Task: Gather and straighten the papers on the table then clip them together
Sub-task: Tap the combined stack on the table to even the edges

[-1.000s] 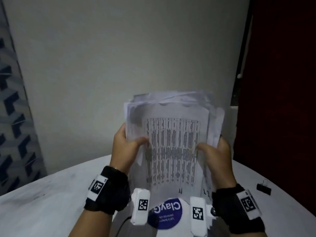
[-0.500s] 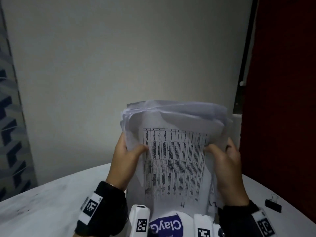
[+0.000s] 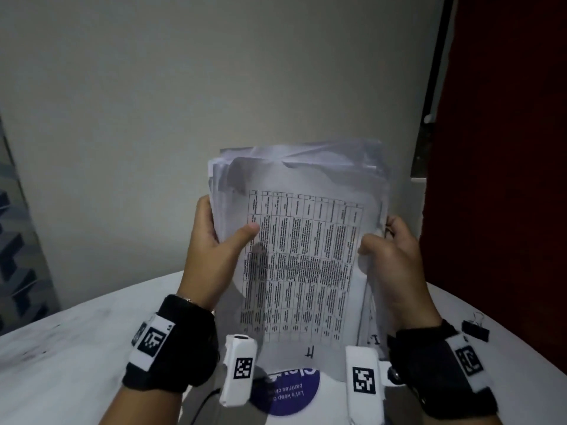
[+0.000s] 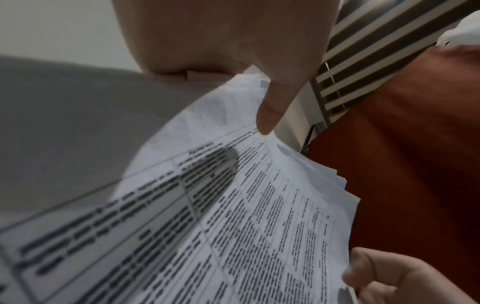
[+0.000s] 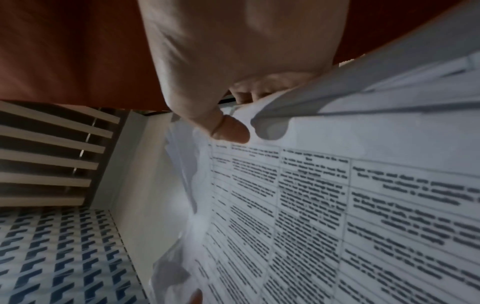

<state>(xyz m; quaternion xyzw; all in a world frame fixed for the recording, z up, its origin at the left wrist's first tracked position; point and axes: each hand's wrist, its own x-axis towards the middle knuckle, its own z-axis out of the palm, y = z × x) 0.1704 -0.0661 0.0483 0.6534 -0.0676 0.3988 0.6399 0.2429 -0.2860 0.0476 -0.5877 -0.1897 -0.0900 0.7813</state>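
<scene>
I am at the straightening step: my left hand point(image 3: 211, 256) and right hand point(image 3: 389, 259) each grip a side of the papers point(image 3: 303, 246), upright above the bench point(image 3: 61, 357), edges uneven, so next I should tap them level, then fetch the binder clip point(image 3: 475, 329).

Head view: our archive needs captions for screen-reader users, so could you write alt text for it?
Two hands hold a stack of papers upright above a white table, the left hand and right hand gripping its side edges. The front sheet shows a printed table. A black binder clip lies on the table to the right.
</scene>
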